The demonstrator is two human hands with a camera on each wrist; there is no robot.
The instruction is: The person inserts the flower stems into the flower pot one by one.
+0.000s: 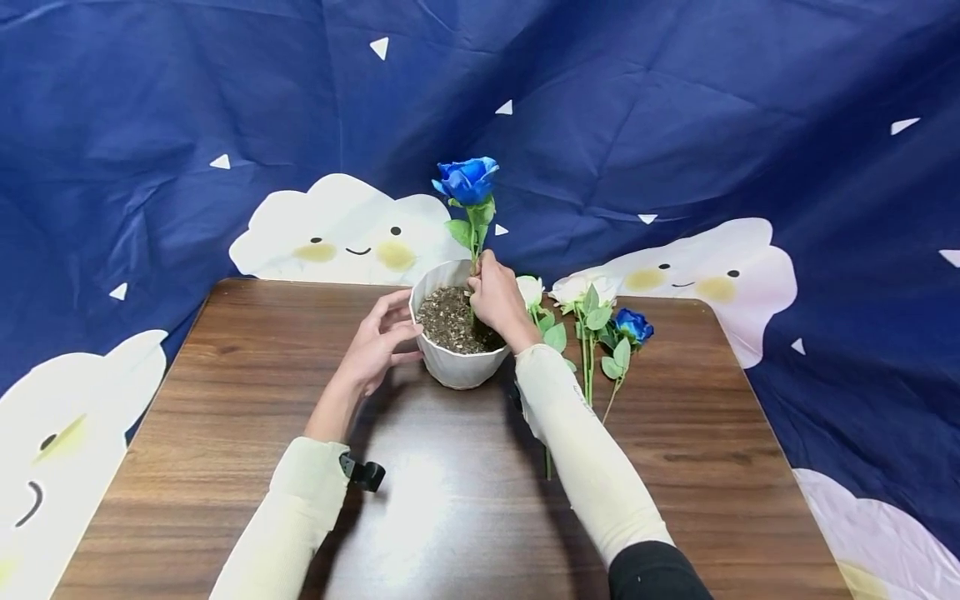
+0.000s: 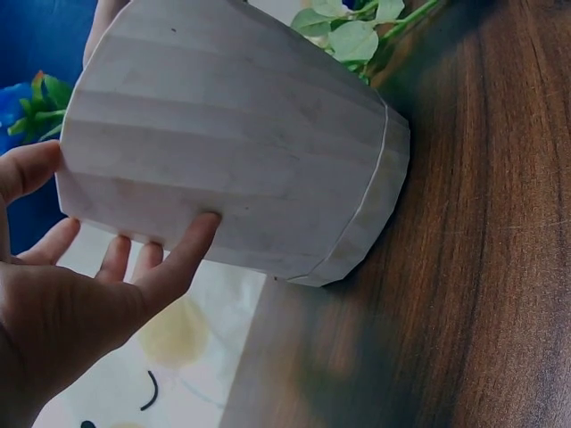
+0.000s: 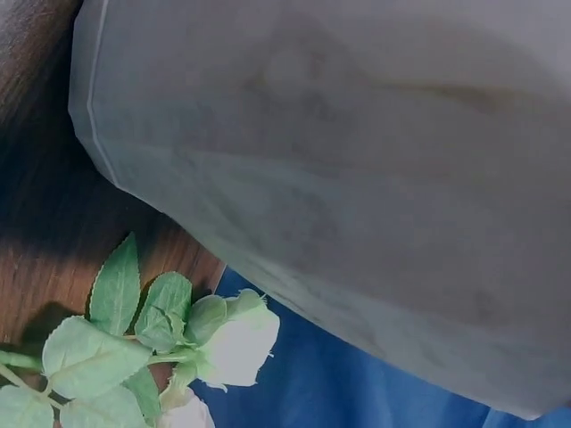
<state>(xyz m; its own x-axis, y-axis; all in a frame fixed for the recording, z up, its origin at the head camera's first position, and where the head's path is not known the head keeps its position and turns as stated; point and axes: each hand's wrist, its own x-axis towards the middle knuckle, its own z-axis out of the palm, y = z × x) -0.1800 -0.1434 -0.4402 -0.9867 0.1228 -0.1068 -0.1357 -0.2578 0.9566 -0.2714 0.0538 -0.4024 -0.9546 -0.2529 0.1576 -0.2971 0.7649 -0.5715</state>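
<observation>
A white flower pot (image 1: 459,372) filled with dark soil (image 1: 450,321) stands near the back of the table. My left hand (image 1: 380,342) touches the pot's left side with spread fingers; the left wrist view shows fingertips (image 2: 198,234) against its ribbed wall. Over the soil, my right hand (image 1: 498,300) pinches the stem of an upright blue rose (image 1: 467,181), whose lower end is hidden behind the hand. The right wrist view is filled mostly by the pot's wall (image 3: 312,178), and the right hand itself does not show there.
Right of the pot lie white roses (image 1: 581,290) and another blue rose (image 1: 633,325) with leafy green stems, partly under the right forearm. The brown wooden table (image 1: 247,367) ends at a blue cloth backdrop (image 1: 600,100) printed with smiling clouds.
</observation>
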